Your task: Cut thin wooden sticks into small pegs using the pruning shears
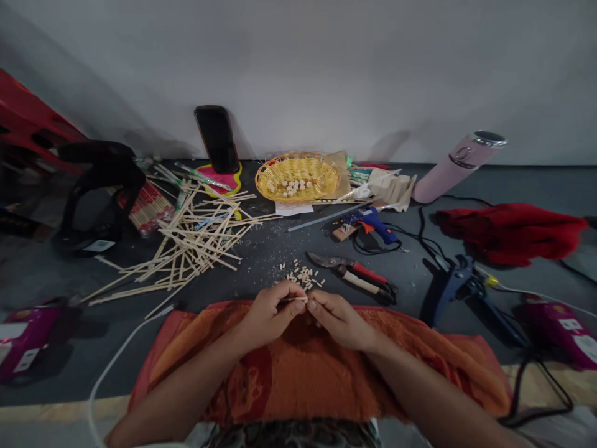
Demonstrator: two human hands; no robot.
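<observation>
Left hand (276, 311) pinches a thin, pale wooden stick (303, 299), likely light, stiff, best held near its tip; adjacent right hand (336, 318) has unclear hold.

Fingertips (297, 306) partly hide the stick (303, 298) (its exact shape too small to tell); the left edge crops a purple box (35, 336).

Dim light casts soft shadows on the wall (317, 68); the frame's edges stretch and blur.
</observation>
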